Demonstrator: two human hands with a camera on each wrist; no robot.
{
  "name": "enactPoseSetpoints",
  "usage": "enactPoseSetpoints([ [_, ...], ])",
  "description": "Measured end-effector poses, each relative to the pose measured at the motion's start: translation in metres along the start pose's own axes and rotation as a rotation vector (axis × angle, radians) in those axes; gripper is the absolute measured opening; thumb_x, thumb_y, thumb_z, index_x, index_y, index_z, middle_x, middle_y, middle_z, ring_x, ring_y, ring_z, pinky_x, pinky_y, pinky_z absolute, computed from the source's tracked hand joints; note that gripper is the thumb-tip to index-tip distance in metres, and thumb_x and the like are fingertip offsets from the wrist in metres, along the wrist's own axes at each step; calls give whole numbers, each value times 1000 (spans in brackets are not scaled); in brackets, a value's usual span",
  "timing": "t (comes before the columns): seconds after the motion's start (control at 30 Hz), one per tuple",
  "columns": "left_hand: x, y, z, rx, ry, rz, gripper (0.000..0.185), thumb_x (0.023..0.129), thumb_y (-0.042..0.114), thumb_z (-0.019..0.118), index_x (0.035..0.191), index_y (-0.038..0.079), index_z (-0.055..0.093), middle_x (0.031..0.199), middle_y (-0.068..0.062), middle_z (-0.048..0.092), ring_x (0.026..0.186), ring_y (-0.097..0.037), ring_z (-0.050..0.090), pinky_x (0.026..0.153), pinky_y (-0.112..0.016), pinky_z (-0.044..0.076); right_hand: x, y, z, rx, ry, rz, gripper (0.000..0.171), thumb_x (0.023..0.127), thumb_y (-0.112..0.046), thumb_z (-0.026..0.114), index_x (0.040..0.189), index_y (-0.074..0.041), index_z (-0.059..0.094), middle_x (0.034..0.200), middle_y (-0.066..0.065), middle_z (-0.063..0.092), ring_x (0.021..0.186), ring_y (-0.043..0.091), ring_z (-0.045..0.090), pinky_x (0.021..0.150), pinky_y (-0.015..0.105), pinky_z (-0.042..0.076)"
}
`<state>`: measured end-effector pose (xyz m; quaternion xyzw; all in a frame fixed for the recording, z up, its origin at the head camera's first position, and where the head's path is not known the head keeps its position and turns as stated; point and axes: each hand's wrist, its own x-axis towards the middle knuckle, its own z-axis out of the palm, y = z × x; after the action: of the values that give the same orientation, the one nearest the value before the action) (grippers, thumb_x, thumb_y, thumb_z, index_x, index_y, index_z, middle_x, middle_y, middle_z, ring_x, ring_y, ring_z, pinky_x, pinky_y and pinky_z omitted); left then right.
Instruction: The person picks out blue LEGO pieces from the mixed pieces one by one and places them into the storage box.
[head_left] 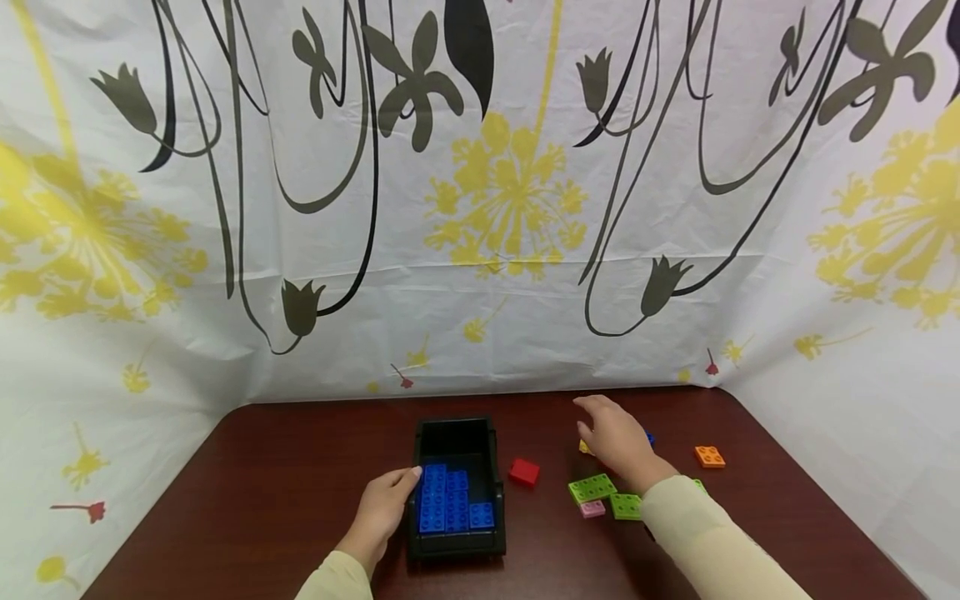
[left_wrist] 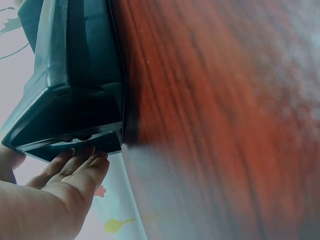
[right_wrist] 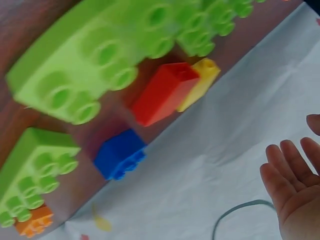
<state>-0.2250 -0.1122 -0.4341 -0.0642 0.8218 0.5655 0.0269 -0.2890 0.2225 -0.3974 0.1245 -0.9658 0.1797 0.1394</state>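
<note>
The small blue plastic brick [right_wrist: 120, 153] lies on the dark wooden table [head_left: 300, 467] under my right hand [head_left: 618, 442], beside the yellow brick [right_wrist: 200, 82]. It looks light, rigid and smooth, best pinched across its flat sides. My right hand hovers above it, fingers spread, holding nothing. My left hand [head_left: 384, 507] rests flat-fingered against the black plastic bin [head_left: 457, 542] of blue bricks.

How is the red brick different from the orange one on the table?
The red brick is a chunkier block lying close beside the black bin, while the orange brick is a flat plate lying far off to the right, near the table's edge. The orange brick's top studs show plainly; the red brick's do not in the head view. Both lie loose on the dark wooden table, untouched by either hand.
</note>
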Motion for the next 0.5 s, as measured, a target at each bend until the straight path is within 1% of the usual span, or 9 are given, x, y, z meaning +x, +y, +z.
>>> enactPoseSetpoints([
  [0.23,1,0,-1,-5,-3,-10,55,101,39,49,133,-6,53,138,-29,48,128,-49,40,98,-59,42,-3,19,2,-45,-16,67,40,90,-12,66,127,1,59,129,23,56,115,38,56,91,53,49],
  [0.5,1,0,0,5,-3,-18,55,101,38,48,133,-6,53,138,-29,48,129,-49,40,99,-60,41,-5,43,7,-83,-58,151,41,89,-12,66,126,3,59,129,25,55,117,40,54,96,56,45],
])
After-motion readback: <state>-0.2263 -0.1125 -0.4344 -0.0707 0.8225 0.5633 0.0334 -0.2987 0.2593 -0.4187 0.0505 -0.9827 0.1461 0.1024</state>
